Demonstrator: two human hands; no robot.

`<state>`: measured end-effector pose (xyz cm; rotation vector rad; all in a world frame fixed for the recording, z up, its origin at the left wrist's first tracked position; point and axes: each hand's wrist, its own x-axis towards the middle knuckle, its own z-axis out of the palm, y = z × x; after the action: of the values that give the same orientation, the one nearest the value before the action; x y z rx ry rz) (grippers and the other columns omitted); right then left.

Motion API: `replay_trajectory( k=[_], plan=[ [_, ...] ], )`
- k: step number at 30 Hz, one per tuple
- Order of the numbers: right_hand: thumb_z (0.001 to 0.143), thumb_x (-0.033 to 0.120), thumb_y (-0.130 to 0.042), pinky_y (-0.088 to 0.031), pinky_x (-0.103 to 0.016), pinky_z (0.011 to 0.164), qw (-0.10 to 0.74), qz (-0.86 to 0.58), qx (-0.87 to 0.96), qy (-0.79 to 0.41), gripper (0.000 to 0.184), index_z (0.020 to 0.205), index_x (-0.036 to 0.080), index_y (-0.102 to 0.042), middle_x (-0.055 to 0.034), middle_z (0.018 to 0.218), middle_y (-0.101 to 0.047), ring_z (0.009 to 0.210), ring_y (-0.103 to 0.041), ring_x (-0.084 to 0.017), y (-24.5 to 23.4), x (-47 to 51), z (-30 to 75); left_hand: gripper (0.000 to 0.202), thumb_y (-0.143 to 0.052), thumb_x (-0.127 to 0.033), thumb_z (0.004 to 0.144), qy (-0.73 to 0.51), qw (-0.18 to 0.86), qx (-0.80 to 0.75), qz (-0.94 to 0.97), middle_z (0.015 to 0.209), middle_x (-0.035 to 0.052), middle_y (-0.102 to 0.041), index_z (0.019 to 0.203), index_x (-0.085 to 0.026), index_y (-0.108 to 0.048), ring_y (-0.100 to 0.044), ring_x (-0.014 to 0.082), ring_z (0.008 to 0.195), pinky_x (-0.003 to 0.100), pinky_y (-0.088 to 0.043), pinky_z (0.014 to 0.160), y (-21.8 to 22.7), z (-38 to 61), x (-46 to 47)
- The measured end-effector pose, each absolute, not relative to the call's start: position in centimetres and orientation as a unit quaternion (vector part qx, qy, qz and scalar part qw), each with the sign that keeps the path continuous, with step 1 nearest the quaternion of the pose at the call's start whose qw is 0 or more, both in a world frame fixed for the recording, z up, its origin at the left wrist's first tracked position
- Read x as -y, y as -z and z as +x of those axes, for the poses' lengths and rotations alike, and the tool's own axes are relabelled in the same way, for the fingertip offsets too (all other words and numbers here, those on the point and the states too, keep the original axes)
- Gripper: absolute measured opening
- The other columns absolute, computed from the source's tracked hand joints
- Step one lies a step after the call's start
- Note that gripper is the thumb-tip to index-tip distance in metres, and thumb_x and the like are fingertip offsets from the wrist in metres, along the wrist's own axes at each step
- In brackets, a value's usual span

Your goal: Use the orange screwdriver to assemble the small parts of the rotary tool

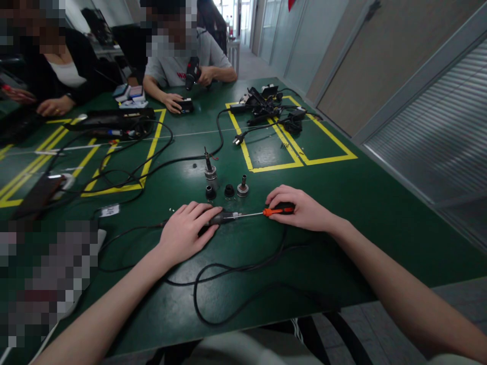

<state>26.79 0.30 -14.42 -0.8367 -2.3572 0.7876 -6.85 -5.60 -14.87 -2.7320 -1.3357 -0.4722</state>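
Observation:
My left hand is wrapped over a slim black corded tool lying on the table, its exact kind unclear. A screwdriver with an orange and black handle is gripped in my right hand. Its metal shaft points left and its tip meets the end of the black tool. Just beyond my hands stand a metal part with a thin upright shaft, a small black collar, another black collar and a round metal piece with a stem.
Black cable loops across the green table near me. Further off lie a tangle of black devices and cords and a plug. Across the table, one person holds a power drill; another sits at the left.

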Motion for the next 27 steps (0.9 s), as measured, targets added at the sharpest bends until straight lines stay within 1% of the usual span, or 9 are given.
replay_trajectory(
  k=[4, 7, 10, 14, 18, 20, 23, 25, 27],
  plan=[
    [0.087, 0.027, -0.074, -0.058, -0.041, 0.087, 0.271, -0.326, 0.851, -0.31, 0.008, 0.09, 0.022, -0.069, -0.0075, 0.099, -0.075, 0.093, -0.07, -0.023, 13.9, -0.1, 26.8, 0.038, -0.051, -0.037, 0.104, 0.151, 0.04, 0.429, -0.89, 0.122, 0.0098, -0.075, 0.135, -0.02, -0.065, -0.067, 0.0246, 0.105, 0.04, -0.055, 0.083, 14.8, -6.9, 5.6],
    [0.087, 0.03, -0.075, -0.058, -0.034, 0.076, 0.255, -0.36, 0.823, -0.357, 0.013, 0.09, 0.02, -0.067, -0.0054, 0.091, -0.073, 0.081, -0.07, -0.02, 13.8, 0.2, 26.7, 0.038, -0.051, -0.037, 0.104, 0.148, 0.038, 0.432, -0.889, 0.122, 0.01, -0.075, 0.135, -0.02, -0.065, -0.067, 0.025, 0.105, 0.04, -0.056, 0.084, 14.7, -6.8, 5.6],
    [0.088, 0.033, -0.074, -0.056, -0.03, 0.068, 0.242, -0.375, 0.799, -0.403, 0.017, 0.091, 0.02, -0.064, -0.0025, 0.082, -0.072, 0.072, -0.069, -0.017, 14.0, 0.5, 26.4, 0.038, -0.052, -0.037, 0.103, 0.149, 0.027, 0.438, -0.886, 0.122, 0.0102, -0.074, 0.135, -0.021, -0.066, -0.067, 0.0254, 0.106, 0.041, -0.056, 0.085, 14.7, -6.7, 5.6],
    [0.088, 0.031, -0.073, -0.052, -0.027, 0.062, 0.234, -0.357, 0.796, -0.428, 0.016, 0.094, 0.02, -0.062, 0.0, 0.076, -0.069, 0.065, -0.063, -0.014, 14.3, 0.8, 25.9, 0.038, -0.053, -0.036, 0.103, 0.152, 0.021, 0.442, -0.884, 0.123, 0.01, -0.074, 0.135, -0.021, -0.067, -0.067, 0.0254, 0.106, 0.041, -0.056, 0.085, 14.8, -6.7, 5.6],
    [0.093, 0.032, -0.067, -0.048, -0.025, 0.06, 0.233, -0.345, 0.798, -0.436, 0.015, 0.099, 0.019, -0.065, 0.0004, 0.075, -0.065, 0.065, -0.059, -0.013, 14.2, 0.7, 25.7, 0.038, -0.052, -0.036, 0.103, 0.154, 0.033, 0.434, -0.887, 0.123, 0.01, -0.074, 0.135, -0.02, -0.066, -0.067, 0.0255, 0.106, 0.042, -0.057, 0.084, 14.8, -6.7, 5.6],
    [0.099, 0.035, -0.06, -0.047, -0.025, 0.059, 0.234, -0.35, 0.793, -0.44, 0.019, 0.102, 0.018, -0.068, -0.0003, 0.075, -0.065, 0.065, -0.058, -0.013, 14.1, 0.6, 25.8, 0.038, -0.052, -0.036, 0.104, 0.154, 0.039, 0.429, -0.889, 0.122, 0.0095, -0.075, 0.135, -0.019, -0.065, -0.067, 0.0253, 0.105, 0.041, -0.056, 0.084, 14.8, -6.8, 5.6],
    [0.103, 0.035, -0.05, -0.048, -0.027, 0.061, 0.235, -0.365, 0.776, -0.457, 0.027, 0.102, 0.018, -0.071, -0.003, 0.08, -0.068, 0.068, -0.06, -0.014, 14.2, 0.4, 25.9, 0.037, -0.051, -0.036, 0.104, 0.154, 0.04, 0.429, -0.889, 0.122, 0.009, -0.075, 0.134, -0.02, -0.065, -0.067, 0.025, 0.105, 0.041, -0.055, 0.083, 14.8, -6.8, 5.6],
    [0.103, 0.036, -0.051, -0.05, -0.028, 0.064, 0.237, -0.371, 0.759, -0.479, 0.027, 0.103, 0.018, -0.072, -0.0047, 0.086, -0.071, 0.072, -0.063, -0.015, 14.3, 0.3, 25.9, 0.038, -0.052, -0.036, 0.103, 0.154, 0.041, 0.428, -0.889, 0.122, 0.0092, -0.075, 0.134, -0.019, -0.065, -0.067, 0.0251, 0.105, 0.041, -0.055, 0.083, 14.8, -6.8, 5.5],
    [0.101, 0.037, -0.055, -0.051, -0.028, 0.066, 0.242, -0.371, 0.741, -0.505, 0.025, 0.105, 0.017, -0.071, -0.005, 0.088, -0.072, 0.073, -0.064, -0.015, 14.4, 0.3, 26.0, 0.038, -0.052, -0.036, 0.104, 0.154, 0.042, 0.428, -0.89, 0.122, 0.0091, -0.074, 0.134, -0.019, -0.065, -0.067, 0.0251, 0.105, 0.041, -0.055, 0.083, 14.9, -6.8, 5.5]
  ],
)
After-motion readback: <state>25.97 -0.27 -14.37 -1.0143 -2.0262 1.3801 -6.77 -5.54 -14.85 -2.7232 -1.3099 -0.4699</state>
